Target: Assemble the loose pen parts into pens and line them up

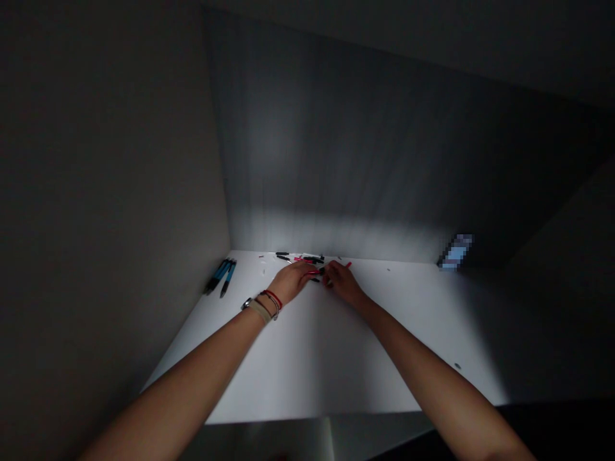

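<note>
We see a white surface (336, 358), partly shadowed. Blue-and-black pens (219, 274) lie at its left edge, red and black pen parts (313, 259) near the back, a small dark piece (457, 366) toward the right.

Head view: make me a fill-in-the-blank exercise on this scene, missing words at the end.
1. The slim piece jutting out past the right hand is ____ in colour.
2. The beige band is worn on the ____ wrist.
3. The pens lying apart by the left edge of the table are black and ____.
4. The pixelated object is on the ____ side of the picture.

Missing words: red; left; blue; right.
</note>
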`<state>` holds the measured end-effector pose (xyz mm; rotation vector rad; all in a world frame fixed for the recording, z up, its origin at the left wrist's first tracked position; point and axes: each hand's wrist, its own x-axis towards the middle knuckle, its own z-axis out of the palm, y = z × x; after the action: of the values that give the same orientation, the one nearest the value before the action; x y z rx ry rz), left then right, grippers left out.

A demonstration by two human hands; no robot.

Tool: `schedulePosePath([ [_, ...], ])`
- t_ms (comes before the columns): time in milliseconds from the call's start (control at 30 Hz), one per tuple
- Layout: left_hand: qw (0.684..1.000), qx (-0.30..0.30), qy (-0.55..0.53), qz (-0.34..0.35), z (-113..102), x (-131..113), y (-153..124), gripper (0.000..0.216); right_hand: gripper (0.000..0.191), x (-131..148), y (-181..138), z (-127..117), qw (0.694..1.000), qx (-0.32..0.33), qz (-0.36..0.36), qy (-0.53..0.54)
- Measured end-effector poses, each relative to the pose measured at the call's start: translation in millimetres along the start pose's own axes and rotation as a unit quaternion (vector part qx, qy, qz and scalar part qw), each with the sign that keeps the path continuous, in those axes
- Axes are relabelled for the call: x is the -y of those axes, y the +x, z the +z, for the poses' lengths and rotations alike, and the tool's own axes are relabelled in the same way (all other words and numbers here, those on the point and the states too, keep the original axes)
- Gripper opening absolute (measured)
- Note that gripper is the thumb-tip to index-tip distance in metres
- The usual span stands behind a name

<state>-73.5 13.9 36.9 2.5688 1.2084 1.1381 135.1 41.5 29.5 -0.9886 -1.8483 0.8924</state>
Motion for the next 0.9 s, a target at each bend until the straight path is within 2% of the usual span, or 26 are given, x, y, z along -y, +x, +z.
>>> schedulePosePath([
  [200,1.000,0.001,-0.007,0.003,0.4,-2.2,-1.2,0.027,0.068,1.6,0.5,-5.4,0.997,0.031,0.022,-0.070],
  [400,1.000,-0.013,0.001,-0.007,2.1,-1.0,-1.1,0.026,0.053,1.6,0.0,-3.0,0.998,0.046,0.040,0.001],
  [600,1.000,-0.011,-0.005,0.005,3.2,-1.2,0.2,0.025,0.060,-0.7,0.9,-5.7,0.998,0.042,0.035,-0.043],
  [900,1.000,-0.012,0.000,-0.005,2.1,-2.7,0.0,0.025,0.047,2.7,-0.3,-4.3,0.998,0.039,0.032,0.027],
])
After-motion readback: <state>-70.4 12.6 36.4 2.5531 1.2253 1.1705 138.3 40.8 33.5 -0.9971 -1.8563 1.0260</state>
